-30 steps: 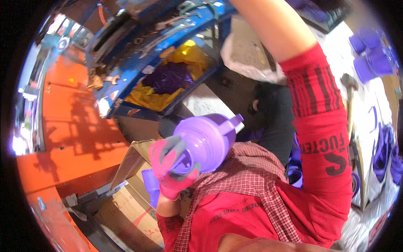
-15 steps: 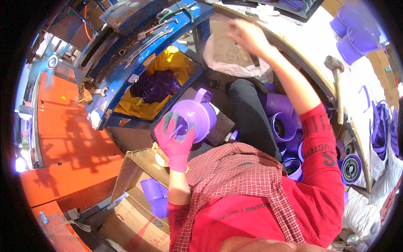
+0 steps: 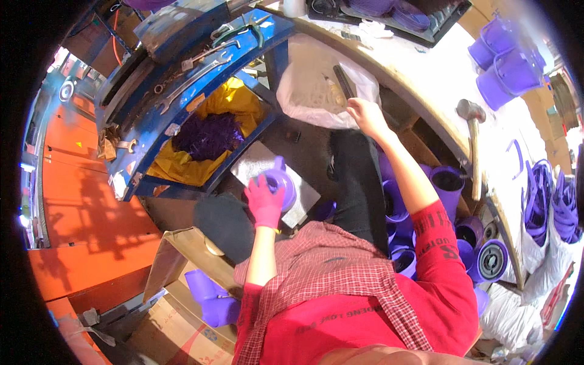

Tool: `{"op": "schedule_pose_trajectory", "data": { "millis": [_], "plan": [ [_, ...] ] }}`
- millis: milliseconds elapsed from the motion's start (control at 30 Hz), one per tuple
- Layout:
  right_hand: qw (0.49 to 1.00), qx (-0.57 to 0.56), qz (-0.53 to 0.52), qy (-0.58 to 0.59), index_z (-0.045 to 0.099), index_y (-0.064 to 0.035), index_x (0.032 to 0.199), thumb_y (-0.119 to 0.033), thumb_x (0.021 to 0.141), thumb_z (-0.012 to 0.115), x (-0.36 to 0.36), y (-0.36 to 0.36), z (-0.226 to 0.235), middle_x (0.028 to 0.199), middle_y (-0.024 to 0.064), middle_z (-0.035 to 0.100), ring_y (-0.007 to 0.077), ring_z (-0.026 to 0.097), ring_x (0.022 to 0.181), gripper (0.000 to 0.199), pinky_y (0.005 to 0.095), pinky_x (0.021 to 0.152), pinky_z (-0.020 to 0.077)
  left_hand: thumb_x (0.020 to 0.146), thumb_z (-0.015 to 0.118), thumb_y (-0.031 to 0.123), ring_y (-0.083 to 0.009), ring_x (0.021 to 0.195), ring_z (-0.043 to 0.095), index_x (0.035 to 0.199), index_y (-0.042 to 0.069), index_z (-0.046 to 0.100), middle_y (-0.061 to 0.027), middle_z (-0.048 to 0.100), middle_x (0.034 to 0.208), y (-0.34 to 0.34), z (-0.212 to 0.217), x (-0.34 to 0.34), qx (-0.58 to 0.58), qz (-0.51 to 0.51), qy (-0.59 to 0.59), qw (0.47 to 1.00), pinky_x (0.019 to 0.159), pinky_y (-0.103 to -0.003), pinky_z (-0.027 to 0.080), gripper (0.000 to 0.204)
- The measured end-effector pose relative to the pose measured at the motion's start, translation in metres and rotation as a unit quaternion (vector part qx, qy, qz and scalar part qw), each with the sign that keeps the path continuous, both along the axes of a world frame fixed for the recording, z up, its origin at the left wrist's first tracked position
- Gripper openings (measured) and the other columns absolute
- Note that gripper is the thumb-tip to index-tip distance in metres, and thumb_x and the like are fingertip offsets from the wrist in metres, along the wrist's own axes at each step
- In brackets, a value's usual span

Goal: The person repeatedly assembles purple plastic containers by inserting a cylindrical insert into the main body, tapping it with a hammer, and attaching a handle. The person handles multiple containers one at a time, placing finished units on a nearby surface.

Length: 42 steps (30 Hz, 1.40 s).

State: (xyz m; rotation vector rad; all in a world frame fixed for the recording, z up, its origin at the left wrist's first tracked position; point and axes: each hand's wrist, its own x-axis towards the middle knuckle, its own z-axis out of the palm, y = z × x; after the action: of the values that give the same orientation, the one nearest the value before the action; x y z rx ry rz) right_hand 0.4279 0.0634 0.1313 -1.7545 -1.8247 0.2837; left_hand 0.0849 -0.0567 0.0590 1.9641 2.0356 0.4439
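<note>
My left hand (image 3: 265, 204), in a pink glove, grips the rim of a purple plastic pot (image 3: 288, 193) with a loop handle. The pot is at a pale, flat block (image 3: 309, 194) between my legs. Bare and closed, my right hand (image 3: 365, 117) is at the near edge of a white bag (image 3: 298, 109); anything held in its fingers is hidden. Pale small pieces, too fine to make out, fill the bag. A dark bar (image 3: 344, 81) lies across the bag's edge, its lower end close to my right fingertips.
Several purple pots (image 3: 447, 182) crowd my right side. On the white-topped table (image 3: 438, 79) lies a hammer (image 3: 474, 140). Wrenches (image 3: 201, 79) rest on a blue metal frame (image 3: 143, 131); beneath is a yellow liner with purple shreds (image 3: 210, 139). A cardboard box (image 3: 164, 328) holds more purple pieces.
My left hand has lowered the purple pot to the pale block. My right hand has drawn back from over the bag, nearer to me. The view has shifted slightly.
</note>
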Motion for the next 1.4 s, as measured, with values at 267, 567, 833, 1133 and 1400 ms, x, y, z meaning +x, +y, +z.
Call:
{"op": "schedule_pose_trajectory", "data": {
  "millis": [267,567,833,1133,1400],
  "plan": [
    [0.964,-0.052,-0.130,-0.227,0.057,0.0087,0.111,-0.016,0.078,0.069,0.027,0.156,-0.115,0.106,0.0317,0.063,0.0426,0.063,0.101,0.043,0.0473,0.093,0.0495,0.064,0.085,0.038,-0.0397,0.117,0.048,0.135,0.004,0.052,-0.0207,0.051,0.132,-0.017,-0.029,-0.017,0.010,-0.022,-0.002,1.000,0.104,-0.046,0.041,0.086],
    [0.981,0.171,-0.078,0.040,0.054,0.0014,0.129,-0.003,0.079,0.069,-0.021,0.002,-0.005,0.104,0.0149,0.066,0.0285,0.068,0.092,0.051,0.0373,0.090,0.0520,0.056,0.092,0.031,-0.0387,0.126,0.045,0.135,0.007,0.047,-0.0191,0.051,0.132,-0.002,-0.077,-0.002,0.171,0.050,-0.187,0.966,0.107,-0.049,0.037,0.094],
    [0.597,0.131,0.394,0.686,0.052,-0.0081,0.086,-0.014,0.086,0.076,-0.197,-0.078,0.076,0.064,0.0043,0.057,0.0179,0.054,0.053,0.024,0.0314,0.044,0.0438,0.053,0.090,0.051,-0.0334,0.122,0.050,0.139,0.010,0.048,-0.0136,0.053,0.133,0.003,-0.089,-0.001,0.140,0.069,-0.237,0.959,0.105,-0.045,0.039,0.103],
    [0.718,0.050,0.225,0.657,0.050,-0.0029,0.084,0.008,0.086,0.065,-0.242,-0.045,-0.080,0.067,0.0082,0.057,0.0105,0.052,0.050,0.019,0.0240,0.046,0.0419,0.046,0.090,0.055,-0.0330,0.126,0.047,0.137,0.010,0.043,-0.0147,0.050,0.136,0.005,-0.096,0.002,0.146,0.067,-0.148,0.976,0.107,-0.046,0.035,0.111],
    [0.707,0.010,0.317,0.633,0.055,-0.0084,0.078,-0.003,0.085,0.070,-0.239,-0.044,-0.008,0.064,0.0025,0.057,0.0112,0.053,0.052,0.018,0.0260,0.050,0.0438,0.051,0.087,0.058,-0.0347,0.127,0.045,0.136,0.007,0.044,-0.0159,0.050,0.135,0.006,-0.096,0.000,0.174,0.056,-0.174,0.968,0.107,-0.050,0.034,0.108]
  ]
}}
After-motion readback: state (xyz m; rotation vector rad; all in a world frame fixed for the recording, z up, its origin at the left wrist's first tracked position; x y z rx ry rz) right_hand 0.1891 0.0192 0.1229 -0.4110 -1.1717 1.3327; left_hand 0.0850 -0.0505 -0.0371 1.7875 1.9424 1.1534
